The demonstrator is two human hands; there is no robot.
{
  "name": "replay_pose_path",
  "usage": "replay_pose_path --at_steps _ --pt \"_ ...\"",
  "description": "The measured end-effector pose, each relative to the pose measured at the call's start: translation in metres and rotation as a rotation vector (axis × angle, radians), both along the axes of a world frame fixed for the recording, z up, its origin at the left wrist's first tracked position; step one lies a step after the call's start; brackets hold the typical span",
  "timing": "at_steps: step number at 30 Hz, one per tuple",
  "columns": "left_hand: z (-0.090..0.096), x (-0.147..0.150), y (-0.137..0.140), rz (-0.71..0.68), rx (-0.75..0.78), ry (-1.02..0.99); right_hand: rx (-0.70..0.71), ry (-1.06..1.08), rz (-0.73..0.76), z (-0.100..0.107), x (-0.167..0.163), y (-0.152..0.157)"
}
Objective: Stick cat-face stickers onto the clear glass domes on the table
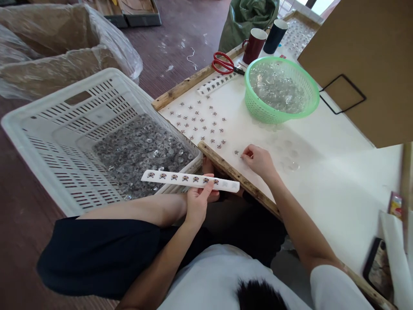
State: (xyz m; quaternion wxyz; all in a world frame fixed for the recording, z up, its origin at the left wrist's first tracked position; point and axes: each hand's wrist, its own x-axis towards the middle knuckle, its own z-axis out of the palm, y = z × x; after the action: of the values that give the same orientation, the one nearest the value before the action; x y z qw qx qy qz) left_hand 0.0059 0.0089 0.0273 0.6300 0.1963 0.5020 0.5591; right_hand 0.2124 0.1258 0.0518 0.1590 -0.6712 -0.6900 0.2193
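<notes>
My left hand point(199, 201) grips a white strip of stickers point(174, 177) printed with a row of small animal faces, held level over my lap. A few spots at the strip's right end look faded or bare. Over the white tabletop, my right hand point(258, 160) has thumb and fingertips pinched together; a tiny dark speck shows at their tips, too small to name. Just left of those fingertips, one small sticker point(236, 152) lies on the table. Farther away, several similar face pieces point(196, 122) are spread in loose rows.
A green basket point(280, 112) of clear pieces stands on the table point(338, 181). Red-handled scissors point(222, 63), a maroon mug point(254, 46) and a dark mug point(275, 36) are behind. Left is a white crate point(61, 129) of clear pieces; a cardboard sheet point(364, 64) rises right.
</notes>
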Motion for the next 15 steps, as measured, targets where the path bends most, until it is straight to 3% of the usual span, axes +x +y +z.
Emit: replay_pose_path --at_steps 4,8,12,15 --pt "-0.001 0.001 0.0 -0.009 0.011 0.01 0.105 -0.137 0.028 -0.005 -0.019 0.01" --pt "-0.001 0.0 0.0 -0.006 0.015 0.019 0.123 -0.117 0.038 0.0 -0.029 0.014" --pt "-0.001 0.0 0.0 -0.01 0.029 0.049 0.158 0.008 0.053 0.02 -0.034 -0.01" --pt "0.0 0.0 0.0 -0.043 0.039 0.084 0.041 0.223 0.222 0.033 -0.044 -0.04"
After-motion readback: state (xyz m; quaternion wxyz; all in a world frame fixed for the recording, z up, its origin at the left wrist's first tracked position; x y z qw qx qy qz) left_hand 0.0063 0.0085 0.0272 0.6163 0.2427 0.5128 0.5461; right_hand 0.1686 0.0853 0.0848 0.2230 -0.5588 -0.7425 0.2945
